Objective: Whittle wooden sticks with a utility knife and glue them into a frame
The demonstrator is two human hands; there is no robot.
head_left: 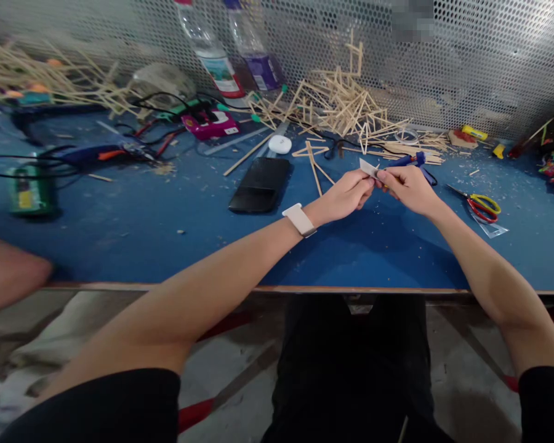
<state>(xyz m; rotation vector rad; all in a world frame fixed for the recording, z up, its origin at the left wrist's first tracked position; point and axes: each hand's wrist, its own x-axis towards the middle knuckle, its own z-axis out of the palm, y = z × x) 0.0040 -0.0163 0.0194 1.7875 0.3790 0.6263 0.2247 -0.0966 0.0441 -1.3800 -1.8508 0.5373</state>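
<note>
My left hand (348, 192), with a pale watch strap on the wrist, is closed at the fingertips on a small pale flat piece (368, 167). My right hand (410, 186) pinches the same piece from the other side, so both hands meet over the blue table. Its lower part is hidden by my fingers. Just behind my right hand lies a blue tool (409, 160), partly covered. Thin wooden sticks (314, 169), some joined at an angle, lie to the left of my left hand.
A black phone (261, 184) and white earbud case (280, 144) lie left of my hands. Scissors (484, 207) rest on a clear set square (495, 230) at right. Wooden frames (346, 101) and two bottles (219, 71) stand before the perforated panel. Another person's arm (12, 271) is at left.
</note>
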